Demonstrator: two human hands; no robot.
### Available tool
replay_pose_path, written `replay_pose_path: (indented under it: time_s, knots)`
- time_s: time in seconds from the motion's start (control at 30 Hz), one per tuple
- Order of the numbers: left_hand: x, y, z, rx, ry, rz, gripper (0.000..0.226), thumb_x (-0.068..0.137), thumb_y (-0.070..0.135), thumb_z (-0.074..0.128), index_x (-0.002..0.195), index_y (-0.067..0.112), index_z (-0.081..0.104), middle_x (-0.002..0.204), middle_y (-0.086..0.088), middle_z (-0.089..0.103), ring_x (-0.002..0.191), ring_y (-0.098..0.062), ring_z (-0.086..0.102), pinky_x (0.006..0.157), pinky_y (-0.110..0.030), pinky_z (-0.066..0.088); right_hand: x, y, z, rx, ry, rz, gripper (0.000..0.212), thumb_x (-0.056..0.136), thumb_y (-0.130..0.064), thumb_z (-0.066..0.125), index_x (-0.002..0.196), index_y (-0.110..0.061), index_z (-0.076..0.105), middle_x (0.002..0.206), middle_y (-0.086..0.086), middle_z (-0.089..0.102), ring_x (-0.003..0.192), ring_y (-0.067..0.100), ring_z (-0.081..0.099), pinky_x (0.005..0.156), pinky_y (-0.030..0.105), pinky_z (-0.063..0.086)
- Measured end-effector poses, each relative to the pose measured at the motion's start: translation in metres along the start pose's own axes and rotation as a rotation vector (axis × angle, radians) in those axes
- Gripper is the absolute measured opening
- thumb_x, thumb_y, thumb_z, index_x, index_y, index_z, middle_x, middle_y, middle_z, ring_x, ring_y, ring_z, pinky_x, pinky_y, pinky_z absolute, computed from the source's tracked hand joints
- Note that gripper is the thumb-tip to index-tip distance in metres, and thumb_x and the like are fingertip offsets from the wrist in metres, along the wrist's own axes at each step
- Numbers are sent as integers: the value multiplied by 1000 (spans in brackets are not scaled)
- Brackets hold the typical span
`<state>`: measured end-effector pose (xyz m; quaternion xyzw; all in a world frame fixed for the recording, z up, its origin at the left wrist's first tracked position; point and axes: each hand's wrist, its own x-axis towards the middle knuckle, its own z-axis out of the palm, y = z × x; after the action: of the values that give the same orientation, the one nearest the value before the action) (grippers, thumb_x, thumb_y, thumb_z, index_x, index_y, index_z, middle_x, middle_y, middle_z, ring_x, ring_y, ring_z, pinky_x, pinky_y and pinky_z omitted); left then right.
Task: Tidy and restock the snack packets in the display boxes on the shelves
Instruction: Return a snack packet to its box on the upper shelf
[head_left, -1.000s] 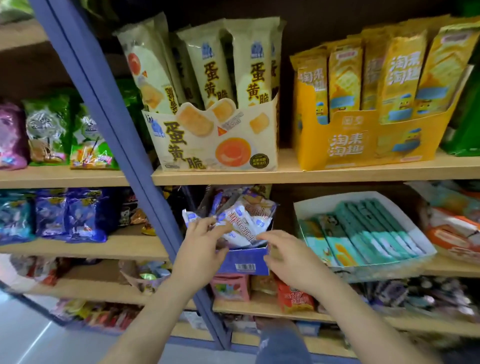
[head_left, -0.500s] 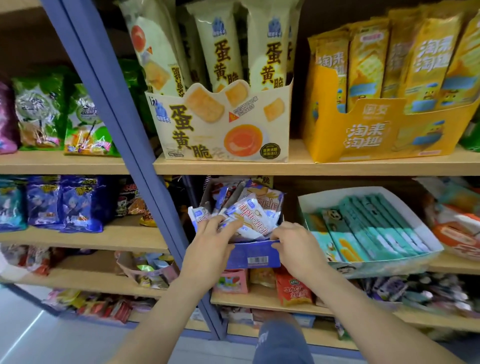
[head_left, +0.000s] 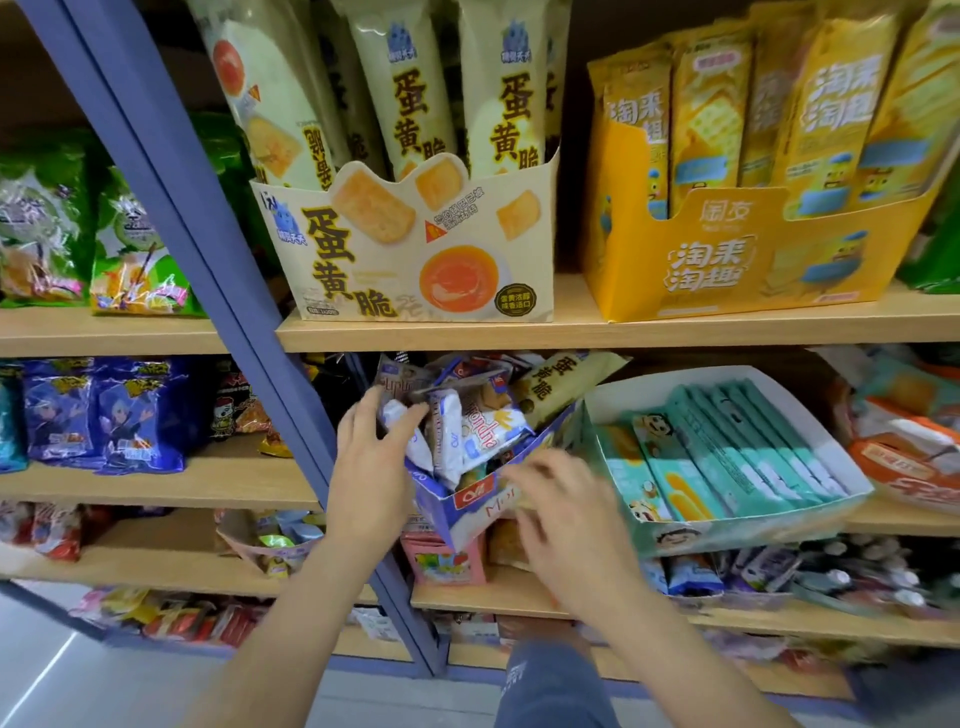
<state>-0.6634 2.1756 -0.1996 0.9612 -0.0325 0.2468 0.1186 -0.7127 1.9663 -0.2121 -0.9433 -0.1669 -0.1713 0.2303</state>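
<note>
A blue display box (head_left: 470, 506) of white and blue snack packets (head_left: 480, 434) sits on the middle shelf, tilted with its front turned to the lower right. My left hand (head_left: 371, 462) holds the box's left side, its thumb and fingers reaching into the packets. My right hand (head_left: 563, 506) is blurred at the box's front right corner; I cannot tell whether its fingers grip the box. A cream egg-yolk packet (head_left: 553, 387) lies across the back of the box.
A blue shelf post (head_left: 228, 291) slants just left of the box. A white tray of teal packets (head_left: 727, 457) stands right of it. Above are a cream display box (head_left: 415, 249) and a yellow one (head_left: 748, 260). More snacks fill lower shelves.
The blue box has swung and tipped, its front now pointing lower right. My right hand slid to its front corner; my left hand stayed on the packets. The camera moved closer.
</note>
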Motion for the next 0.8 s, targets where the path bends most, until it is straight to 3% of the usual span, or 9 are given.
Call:
replay_pose_path:
  time_s: [0.07, 0.13, 0.2, 0.3, 0.43, 0.57, 0.7, 0.8]
  knots:
    - [-17, 18, -1, -9, 72, 141, 49, 71, -9, 70, 115, 12, 66, 118, -16, 54, 102, -37, 52, 65, -45, 52, -13, 30, -10, -148, 78, 146, 52, 73, -35, 79, 120, -29, 59, 116, 0, 54, 106, 22, 55, 83, 46, 49]
    - [-30, 35, 7, 12, 20, 239, 30, 77, 10, 75, 105, 15, 67, 99, -8, 56, 83, -29, 54, 56, -40, 49, -23, 55, -9, -241, 46, 251, 52, 73, -43, 78, 119, -27, 59, 115, 2, 56, 105, 25, 56, 81, 47, 47]
    - [-33, 41, 21, 11, -38, 220, 29, 76, 19, 79, 103, 16, 67, 88, -4, 55, 76, -28, 55, 54, -38, 49, -28, 72, 0, -250, 28, 284, 44, 79, -36, 75, 119, -25, 60, 112, 0, 58, 105, 25, 56, 82, 44, 43]
    - [-30, 34, 31, 21, -84, 183, 24, 73, 14, 83, 92, 13, 69, 78, -3, 58, 71, -28, 58, 49, -36, 49, -29, 88, 9, -194, 54, 213, 33, 84, -18, 70, 115, -24, 62, 106, -5, 62, 104, 21, 58, 84, 36, 29]
    - [-24, 7, 30, 55, -119, 87, 27, 69, -2, 80, 87, 14, 67, 74, 0, 57, 74, -27, 55, 48, -32, 45, -21, 109, 7, -172, 15, 151, 30, 81, -10, 69, 108, -24, 64, 104, -7, 60, 106, 20, 57, 86, 35, 23]
    - [-17, -18, 29, 114, -119, 5, 33, 63, -14, 75, 84, 9, 63, 76, -5, 53, 73, -31, 52, 48, -34, 41, -2, 116, -8, -51, -5, 251, 34, 82, -10, 68, 113, -25, 62, 114, -2, 54, 116, 23, 50, 92, 41, 31]
    - [-17, -14, 30, 99, -35, -61, 29, 67, -9, 77, 90, 5, 66, 92, -12, 55, 84, -35, 54, 53, -37, 47, 25, 93, -32, 452, 70, 472, 50, 88, -32, 68, 132, -18, 49, 131, 3, 48, 125, 21, 45, 103, 34, 37]
    - [-24, 6, 26, 75, 79, 28, 41, 63, -8, 77, 97, 9, 61, 99, -11, 53, 86, -32, 52, 59, -39, 49, 55, 71, -44, 630, -63, 600, 79, 86, -53, 65, 147, -15, 33, 144, 5, 45, 132, 22, 44, 104, 34, 38]
